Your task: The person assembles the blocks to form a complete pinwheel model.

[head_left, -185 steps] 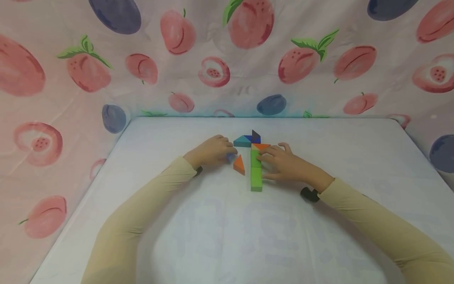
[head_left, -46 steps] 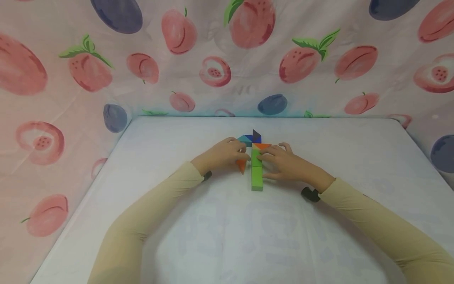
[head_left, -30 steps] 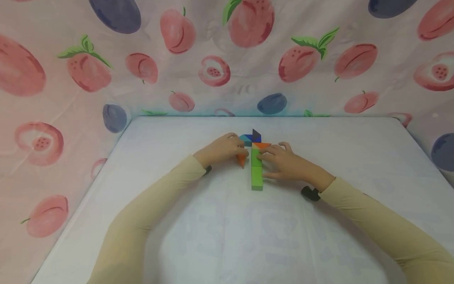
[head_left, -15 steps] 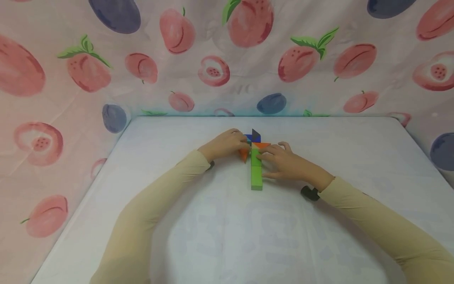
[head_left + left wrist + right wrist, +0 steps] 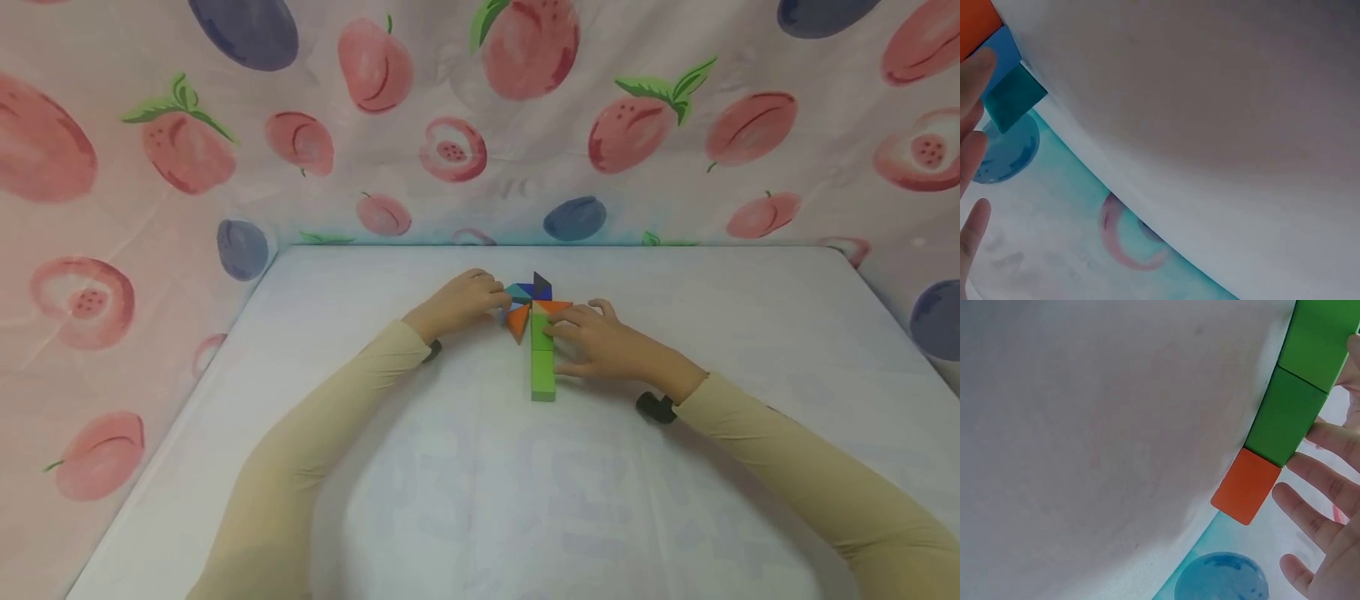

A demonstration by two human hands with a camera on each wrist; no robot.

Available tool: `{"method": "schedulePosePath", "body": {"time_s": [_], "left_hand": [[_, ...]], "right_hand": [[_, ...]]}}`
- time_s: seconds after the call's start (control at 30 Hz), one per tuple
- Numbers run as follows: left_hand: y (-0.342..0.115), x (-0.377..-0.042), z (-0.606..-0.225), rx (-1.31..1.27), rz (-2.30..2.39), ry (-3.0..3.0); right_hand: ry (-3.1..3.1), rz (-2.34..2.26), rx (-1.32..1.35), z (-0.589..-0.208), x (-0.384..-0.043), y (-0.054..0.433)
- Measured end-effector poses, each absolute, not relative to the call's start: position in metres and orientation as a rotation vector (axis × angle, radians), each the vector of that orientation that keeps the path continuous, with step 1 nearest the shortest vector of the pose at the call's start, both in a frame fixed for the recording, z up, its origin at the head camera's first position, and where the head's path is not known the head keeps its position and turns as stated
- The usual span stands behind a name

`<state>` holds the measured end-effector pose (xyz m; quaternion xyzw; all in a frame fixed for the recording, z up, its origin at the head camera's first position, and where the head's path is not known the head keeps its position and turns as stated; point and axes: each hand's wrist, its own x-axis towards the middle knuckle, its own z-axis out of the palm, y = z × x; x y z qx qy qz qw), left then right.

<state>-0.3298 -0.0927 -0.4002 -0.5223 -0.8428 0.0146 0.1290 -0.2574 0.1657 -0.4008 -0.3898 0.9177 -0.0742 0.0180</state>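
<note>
My left hand is at the left of the block group, its fingertips beside a light-blue block. An orange triangular block lies against that block, its point towards me. Behind them are a teal block, a dark-blue block and a dark grey pointed block. Two green blocks form a straight column towards me, with another orange block at its far end. My right hand rests its extended fingertips along the column's right side; nothing is gripped in it.
A white-covered table spreads around the blocks. Beyond its back edge hangs a fruit-print cloth, which also covers the left side. A dark wrist camera sits under the right wrist.
The left hand has slid the orange triangle and light-blue block away from me and right, against the teal block and column. Its fingers have since drawn back left, uncovering them. Right hand stays put.
</note>
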Motion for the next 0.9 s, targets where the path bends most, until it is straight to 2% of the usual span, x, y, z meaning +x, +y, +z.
{"method": "schedulePosePath", "body": {"time_s": [0.9], "left_hand": [[-0.08, -0.334, -0.4, -1.474, -0.002, -2.571]], "right_hand": [[2.846, -0.265, -1.207, -0.401, -0.256, 0.166]]}}
